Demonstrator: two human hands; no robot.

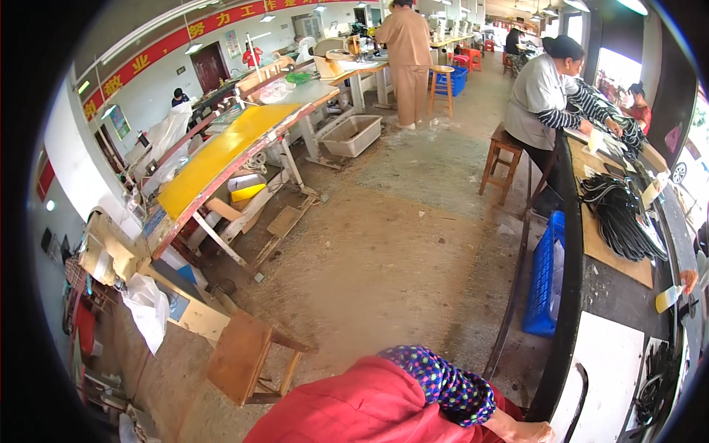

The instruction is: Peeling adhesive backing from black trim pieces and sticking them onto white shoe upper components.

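My left hand [528, 431] is at the lower edge, beside the near end of the long black workbench [602, 295]. A dark sleeve with coloured spots covers that arm, next to red clothing. The frame cuts the hand off, so I cannot see its fingers well or whether they hold anything. Close to it, a curved black strip [580, 402] lies on a white board [609, 362]. Further right on the bench is a bundle of thin black strips [652, 384]. My right hand is out of view.
A wooden stool [240, 358] stands to the left; a blue crate [545, 277] sits beneath the bench. Black straps [620, 218] and a yellowish bottle [667, 300] lie further along, near another person's hand [688, 280]. A seated co-worker [535, 103] handles striped cloth. A yellow-topped table [221, 155] stands at left.
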